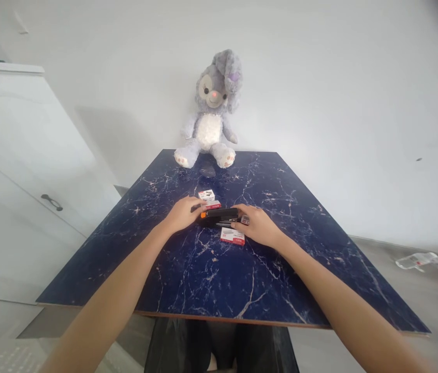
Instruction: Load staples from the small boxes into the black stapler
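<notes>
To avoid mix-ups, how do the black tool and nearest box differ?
The black tool has an orange end; the nearest box is white and red. The tool looks longer than the box. The tool spans left hand to right hand; the box lies nearer the camera.

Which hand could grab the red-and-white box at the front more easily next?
Probably the right hand: it is right by the front box. The left hand is farther away, by the orange end of the black stapler.
</notes>
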The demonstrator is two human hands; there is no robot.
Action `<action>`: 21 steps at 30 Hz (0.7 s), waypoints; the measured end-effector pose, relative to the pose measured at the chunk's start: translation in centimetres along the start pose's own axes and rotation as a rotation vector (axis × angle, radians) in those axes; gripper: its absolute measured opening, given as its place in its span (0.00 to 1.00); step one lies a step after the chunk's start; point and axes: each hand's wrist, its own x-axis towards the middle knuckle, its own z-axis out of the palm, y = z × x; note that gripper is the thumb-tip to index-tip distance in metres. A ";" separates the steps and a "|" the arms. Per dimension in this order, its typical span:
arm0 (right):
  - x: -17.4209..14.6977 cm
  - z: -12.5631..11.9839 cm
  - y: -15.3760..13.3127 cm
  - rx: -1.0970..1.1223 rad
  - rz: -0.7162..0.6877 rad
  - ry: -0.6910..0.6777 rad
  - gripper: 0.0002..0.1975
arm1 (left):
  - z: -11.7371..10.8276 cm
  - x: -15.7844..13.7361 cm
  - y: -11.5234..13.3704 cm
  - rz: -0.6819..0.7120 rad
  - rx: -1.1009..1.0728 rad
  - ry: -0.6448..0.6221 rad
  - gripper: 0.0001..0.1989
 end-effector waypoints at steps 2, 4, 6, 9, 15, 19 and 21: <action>-0.1 -0.2 0.0 0.040 -0.015 0.069 0.24 | -0.4 0.0 0.6 -0.031 -0.067 0.071 0.19; -0.3 -0.5 -0.2 0.085 -0.062 0.166 0.25 | -0.8 -0.1 1.6 -0.072 -0.158 0.168 0.20; -0.4 -0.8 -0.7 0.108 -0.127 0.262 0.23 | -0.9 -0.3 2.8 -0.089 -0.245 0.232 0.21; -0.7 -1.1 -1.9 0.093 -0.227 0.318 0.25 | -0.7 -0.6 4.5 -0.053 -0.314 0.257 0.22; -0.6 -0.7 -2.2 0.056 -0.198 0.256 0.23 | -0.3 -0.7 5.0 -0.070 -0.428 0.247 0.23; -0.4 -0.2 -1.0 0.076 -0.117 0.176 0.24 | -1.3 -0.7 4.3 -0.058 -0.491 0.125 0.17; -0.2 -0.1 -0.6 0.073 -0.079 0.103 0.23 | -1.8 -0.8 4.2 -0.007 -0.418 -0.062 0.14</action>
